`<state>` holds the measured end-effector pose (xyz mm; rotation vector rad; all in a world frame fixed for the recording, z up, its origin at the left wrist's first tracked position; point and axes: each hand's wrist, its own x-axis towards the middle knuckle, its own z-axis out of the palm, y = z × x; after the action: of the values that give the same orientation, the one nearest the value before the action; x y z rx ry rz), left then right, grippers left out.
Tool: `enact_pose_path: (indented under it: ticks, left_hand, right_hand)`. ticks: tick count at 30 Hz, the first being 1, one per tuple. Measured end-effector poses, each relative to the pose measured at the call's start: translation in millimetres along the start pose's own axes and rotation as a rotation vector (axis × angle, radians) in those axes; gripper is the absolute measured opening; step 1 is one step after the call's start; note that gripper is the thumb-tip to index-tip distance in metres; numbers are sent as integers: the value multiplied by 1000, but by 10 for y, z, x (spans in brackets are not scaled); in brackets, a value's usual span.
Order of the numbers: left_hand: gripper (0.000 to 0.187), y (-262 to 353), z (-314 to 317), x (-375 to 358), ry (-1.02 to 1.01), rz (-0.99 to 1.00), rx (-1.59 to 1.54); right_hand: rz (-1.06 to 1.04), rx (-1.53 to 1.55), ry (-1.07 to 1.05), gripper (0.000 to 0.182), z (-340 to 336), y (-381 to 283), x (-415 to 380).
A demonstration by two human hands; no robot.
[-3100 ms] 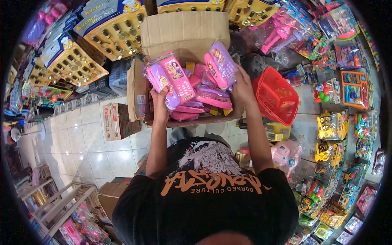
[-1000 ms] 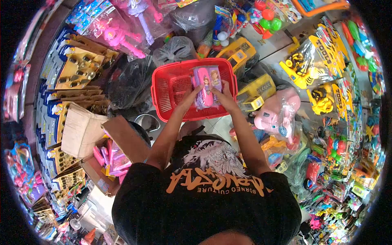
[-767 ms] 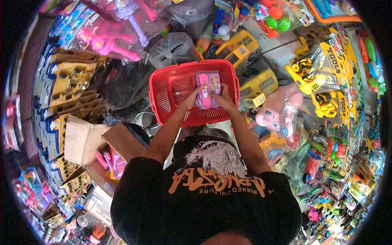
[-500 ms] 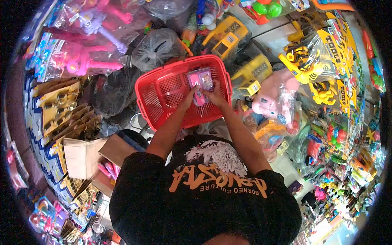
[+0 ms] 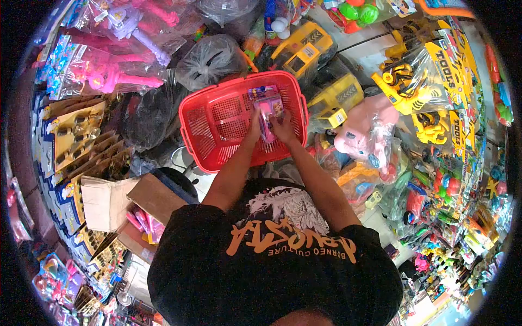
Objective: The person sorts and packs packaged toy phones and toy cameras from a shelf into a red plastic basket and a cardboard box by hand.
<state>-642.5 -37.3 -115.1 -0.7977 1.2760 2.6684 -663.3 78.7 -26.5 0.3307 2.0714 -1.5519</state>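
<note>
A pink and purple toy in a clear plastic pack [image 5: 265, 101] is held over the right part of a red plastic basket [image 5: 213, 157]. Along its left edge, my left hand [image 5: 254, 129] grips it with the thumb side toward the front. My right hand [image 5: 283, 129] closes on the right edge, fingers partly hidden by the pack. A colourful printed strip shows at the pack's far end. The basket has slotted walls, and its left half shows a bare grid floor.
An opened cardboard box [image 5: 155, 198] with pink packs stands at lower left, beside carded sunglasses [image 5: 81, 136]. Bagged pink dolls [image 5: 109, 76] lie at upper left. Yellow toy trucks [image 5: 304, 49], a pink plush-like toy [image 5: 364, 133] and yellow tool packs [image 5: 435, 81] crowd the right.
The pack has tilted in my hands, and a printed strip now shows at its far end. Both hands have shifted slightly around its edges. The basket stays in place.
</note>
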Motion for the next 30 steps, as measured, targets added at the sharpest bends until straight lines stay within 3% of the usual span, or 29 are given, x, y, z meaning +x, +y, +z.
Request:
enact_pose_path:
  ticks: [4,5,7,9,11,13,15,18,21,22,26,28,29,30]
  left_hand:
    - [63,-192,-145,73,11,-109,-100]
    - [65,21,29,-43,1,-81,-40]
    - [68,303,268,-129,-12,-47,15]
    - [69,371,325,-150,-16,-222,-70]
    - [70,259,195,-80,-62,-214,-86]
    - [71,290,224,-89,-115,-203,-96]
    - [72,454,437,-248,84,-28,122]
    - [75,-479,-244,269,-4,-81,92]
    - [77,279,303,-223,131,-104,199]
    - [77,288,291,-264,133,-89,194]
    - [69,253,82,-210,-33,68,297]
    - [66,408,36,-252,-60,143,321]
    - [61,543,8,-343,-97,126,638]
    - [55,667,27,-461,-127,101,958]
  right_hand:
    - [-50,-81,111,80,26,-225,-157]
    - [-47,-82,118,80,37,-157,-149]
    - [-236,-297,229,82,80,65,-48]
    - [-339,-330,227,82,84,116,-28]
    - [-443,-361,224,83,80,87,-68]
    - [-396,-391,183,83,61,-102,-165]
    - [-392,-442,211,83,79,18,-100]
    - [-370,-431,225,83,71,-36,-148]
    - [-453,-366,224,80,53,-12,-185]
    - [-542,-359,245,77,44,-10,-181]
    - [-574,-253,170,73,-67,-217,-339]
    - [-790,-359,227,62,-156,-322,-533]
    - [-817,-354,217,62,-189,-340,-637]
    - [-754,-188,149,48,-223,-330,-740]
